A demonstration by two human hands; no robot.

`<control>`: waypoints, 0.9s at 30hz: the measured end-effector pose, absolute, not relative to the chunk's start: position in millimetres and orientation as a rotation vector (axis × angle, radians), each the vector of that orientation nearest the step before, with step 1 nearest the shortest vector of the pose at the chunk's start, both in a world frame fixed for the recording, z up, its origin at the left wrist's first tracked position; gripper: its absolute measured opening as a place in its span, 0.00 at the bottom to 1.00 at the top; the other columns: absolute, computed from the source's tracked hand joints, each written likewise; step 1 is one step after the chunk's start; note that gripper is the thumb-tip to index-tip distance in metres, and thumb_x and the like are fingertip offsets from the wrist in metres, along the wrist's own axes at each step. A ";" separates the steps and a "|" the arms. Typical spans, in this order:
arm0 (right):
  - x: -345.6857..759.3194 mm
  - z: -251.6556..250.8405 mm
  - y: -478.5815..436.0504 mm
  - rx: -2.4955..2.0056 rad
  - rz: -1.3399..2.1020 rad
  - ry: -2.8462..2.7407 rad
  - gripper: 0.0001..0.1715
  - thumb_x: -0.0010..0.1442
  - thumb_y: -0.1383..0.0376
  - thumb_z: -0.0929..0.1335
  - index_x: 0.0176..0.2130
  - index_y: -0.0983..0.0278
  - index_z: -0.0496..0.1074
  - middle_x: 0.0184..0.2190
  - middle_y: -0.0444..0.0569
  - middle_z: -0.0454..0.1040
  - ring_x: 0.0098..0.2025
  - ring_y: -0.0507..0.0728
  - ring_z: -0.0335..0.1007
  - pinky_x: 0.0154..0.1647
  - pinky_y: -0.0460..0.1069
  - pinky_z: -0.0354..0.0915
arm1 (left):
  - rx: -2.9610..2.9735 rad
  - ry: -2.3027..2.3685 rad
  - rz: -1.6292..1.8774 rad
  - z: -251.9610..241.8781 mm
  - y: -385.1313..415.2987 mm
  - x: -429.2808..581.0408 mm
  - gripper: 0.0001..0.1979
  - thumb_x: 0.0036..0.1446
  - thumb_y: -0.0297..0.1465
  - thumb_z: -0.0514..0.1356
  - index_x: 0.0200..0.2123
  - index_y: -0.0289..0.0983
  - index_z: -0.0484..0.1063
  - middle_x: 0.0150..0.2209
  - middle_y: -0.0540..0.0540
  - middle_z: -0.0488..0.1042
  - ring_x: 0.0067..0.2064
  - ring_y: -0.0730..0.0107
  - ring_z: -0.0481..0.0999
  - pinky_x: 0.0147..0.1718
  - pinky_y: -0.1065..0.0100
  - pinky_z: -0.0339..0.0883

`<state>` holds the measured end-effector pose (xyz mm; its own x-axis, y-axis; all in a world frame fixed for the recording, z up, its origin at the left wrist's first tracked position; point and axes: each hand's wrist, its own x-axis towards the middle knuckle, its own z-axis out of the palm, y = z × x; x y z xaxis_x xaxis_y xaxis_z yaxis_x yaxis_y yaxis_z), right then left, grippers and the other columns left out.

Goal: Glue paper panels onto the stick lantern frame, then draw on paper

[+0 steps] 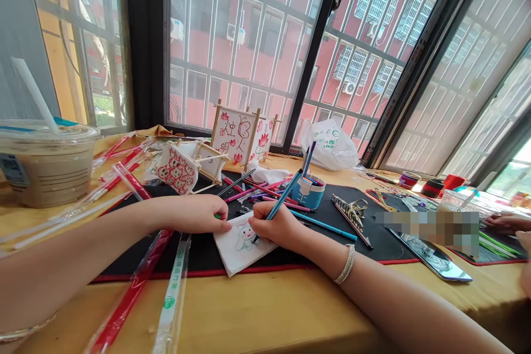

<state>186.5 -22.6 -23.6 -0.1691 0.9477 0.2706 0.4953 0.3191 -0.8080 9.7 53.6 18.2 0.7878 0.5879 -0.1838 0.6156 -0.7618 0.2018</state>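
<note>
Head view: right hand (274,225), fingers (260,225) closed firmly around blue pencil (283,199), tip on small white paper (240,246); left hand (194,214), fingers curled, fingertips (227,226) just at paper's edge, holding nothing visible, above black mat (199,257).

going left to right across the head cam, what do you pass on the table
plastic cup of milky drink → left hand → paper with a cartoon drawing → right hand holding a blue pencil → blue pencil cup → smartphone → another person's hand
</note>
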 end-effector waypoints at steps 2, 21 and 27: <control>188.0 -21.4 -20.3 -1.264 0.717 -1.697 0.16 0.48 0.66 0.64 0.16 0.62 0.53 0.10 0.35 0.56 0.13 0.44 0.48 0.14 0.41 0.47 | 2.728 0.884 -0.108 16.1 58.3 8.6 0.17 0.52 0.43 0.51 0.32 0.38 0.72 0.34 0.45 0.75 0.37 0.62 0.73 0.31 0.67 0.62; 225.9 9.4 -14.9 -1.130 0.334 -1.702 0.11 0.52 0.59 0.70 0.31 0.65 0.73 0.29 0.45 0.72 0.32 0.52 0.66 0.31 0.45 0.61 | 2.398 0.774 0.715 39.6 57.8 8.0 0.21 0.50 0.48 0.55 0.31 0.35 0.74 0.32 0.46 0.75 0.37 0.61 0.72 0.35 0.68 0.62; 226.0 13.6 -14.9 -1.133 0.622 -1.620 0.16 0.47 0.55 0.72 0.30 0.65 0.72 0.28 0.45 0.71 0.30 0.52 0.66 0.30 0.46 0.63 | 2.325 0.848 0.613 42.6 52.9 5.1 0.23 0.46 0.52 0.56 0.24 0.36 0.69 0.21 0.50 0.65 0.25 0.69 0.64 0.22 0.70 0.54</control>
<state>226.0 -14.9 13.6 -0.0380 0.8961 0.4422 0.3695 0.4238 -0.8270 5.1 52.9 42.6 0.6917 0.6893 0.2156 0.4208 -0.6273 0.6553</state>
